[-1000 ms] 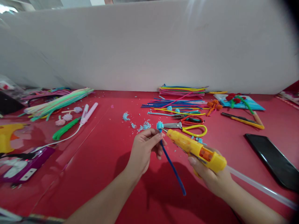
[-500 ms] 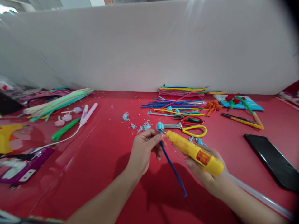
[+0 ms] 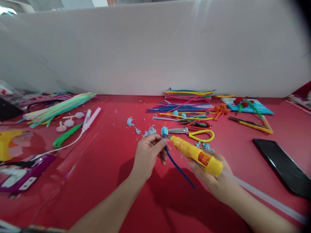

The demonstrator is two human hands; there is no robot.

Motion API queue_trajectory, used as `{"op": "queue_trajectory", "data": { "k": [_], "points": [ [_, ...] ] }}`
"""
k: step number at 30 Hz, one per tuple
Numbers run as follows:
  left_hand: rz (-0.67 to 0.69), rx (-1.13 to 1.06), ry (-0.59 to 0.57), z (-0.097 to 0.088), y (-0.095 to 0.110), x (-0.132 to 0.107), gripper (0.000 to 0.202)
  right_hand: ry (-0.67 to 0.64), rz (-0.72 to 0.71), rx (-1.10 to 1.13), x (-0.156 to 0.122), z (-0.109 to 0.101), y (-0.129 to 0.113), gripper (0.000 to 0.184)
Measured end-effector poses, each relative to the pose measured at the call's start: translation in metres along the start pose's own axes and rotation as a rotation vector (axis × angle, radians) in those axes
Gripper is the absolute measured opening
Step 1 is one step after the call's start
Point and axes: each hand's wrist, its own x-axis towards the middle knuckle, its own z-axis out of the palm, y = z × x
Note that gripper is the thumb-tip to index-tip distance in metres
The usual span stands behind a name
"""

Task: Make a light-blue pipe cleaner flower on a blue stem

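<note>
My left hand (image 3: 148, 154) pinches a dark blue pipe-cleaner stem (image 3: 178, 167) just under its light blue fuzzy head (image 3: 164, 131); the stem hangs down and to the right over the red table (image 3: 109, 174). My right hand (image 3: 213, 176) grips a yellow glue gun (image 3: 195, 154). Its nozzle points left and touches the stem right below the blue head. A clear glue stick (image 3: 262, 198) trails out of the gun's back toward the lower right.
Yellow-handled scissors (image 3: 194, 132) lie just behind the hands, with light blue trimmings (image 3: 148, 131) to their left. Piles of pipe cleaners (image 3: 188, 95) sit by the white wall. A black phone (image 3: 284, 168) lies right. A green-handled tool (image 3: 65, 134) and a second yellow glue gun (image 3: 7, 144) lie left.
Both hands have drifted slightly left and away from me, and the glue gun now lies flatter. The stem's lower end has swung up a little. The nozzle stays at the blue head.
</note>
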Motion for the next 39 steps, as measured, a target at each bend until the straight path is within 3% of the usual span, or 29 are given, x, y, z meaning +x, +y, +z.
{"op": "queue_trajectory", "data": {
  "k": [4,7,10,15,17,21,25,30,35,37,39],
  "points": [
    [0.122,0.176,0.103,-0.009,0.003,0.008,0.017,-0.005,0.054,-0.046,0.007,-0.001,0.004,0.014],
    [0.138,0.126,0.133,-0.013,0.006,0.012,0.015,-0.135,0.083,-0.185,0.009,0.003,0.009,0.008],
    [0.056,0.052,0.090,-0.010,0.006,0.009,0.013,-0.329,0.055,-0.264,0.005,0.016,0.011,0.010],
    [-0.074,0.046,-0.051,0.001,-0.001,0.002,0.016,-0.452,-0.033,-0.222,0.004,0.023,0.009,0.021],
    [-0.100,0.042,-0.089,0.003,-0.004,0.001,0.017,-0.411,-0.072,-0.197,0.011,0.014,0.012,0.022],
    [-0.143,0.028,-0.128,0.002,-0.008,0.002,0.016,-0.174,-0.015,-0.342,0.026,-0.008,0.033,0.014],
    [-0.163,0.029,-0.172,0.002,-0.011,0.001,0.018,-0.256,-0.089,-0.505,0.031,-0.004,0.050,0.013],
    [-0.171,0.031,-0.204,0.005,-0.013,-0.001,0.018,-0.285,-0.102,-0.510,0.028,0.017,0.050,0.018],
    [-0.183,0.024,-0.208,0.006,-0.014,-0.003,0.018,-0.226,0.002,-0.389,0.028,0.012,0.043,0.015],
    [-0.187,0.026,-0.211,0.006,-0.014,-0.004,0.017,-0.190,0.060,-0.250,0.027,0.004,0.038,0.014],
    [-0.188,0.028,-0.221,0.007,-0.014,-0.005,0.017,-0.142,0.131,0.023,0.028,-0.005,0.033,0.014]
  ]
}}
